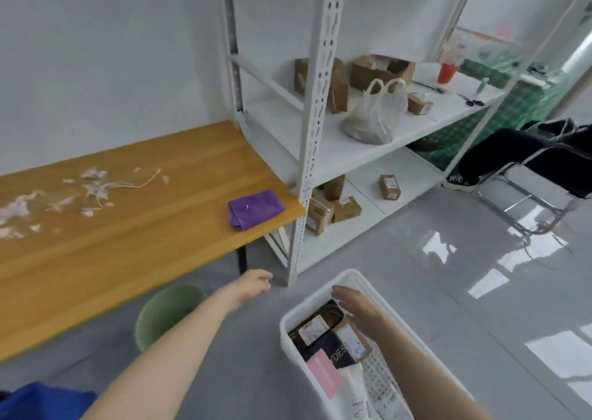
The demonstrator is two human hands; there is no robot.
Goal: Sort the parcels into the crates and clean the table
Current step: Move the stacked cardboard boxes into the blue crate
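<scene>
A white perforated crate (pixel 346 280) stands on the floor at the lower middle, filled with several parcels (pixel 323 333) in black, brown, pink and white wrapping. My right hand (pixel 355 304) hovers flat over the crate's far end, fingers straight, holding nothing. My left hand (pixel 253 286) reaches out over the floor between the table corner and the crate, fingers loosely curled and empty. The wooden table (pixel 128 243) carries scattered paper scraps (pixel 86 192) and a folded purple cloth (pixel 254 208) near its right end.
A green bin (pixel 160 314) stands on the floor under the table's front edge. White metal shelving (pixel 307 138) beside the table holds cardboard boxes (pixel 379 70), a plastic bag (pixel 374 115) and small parcels (pixel 333 208). A seated person's legs (pixel 499 157) and a chair are at the right.
</scene>
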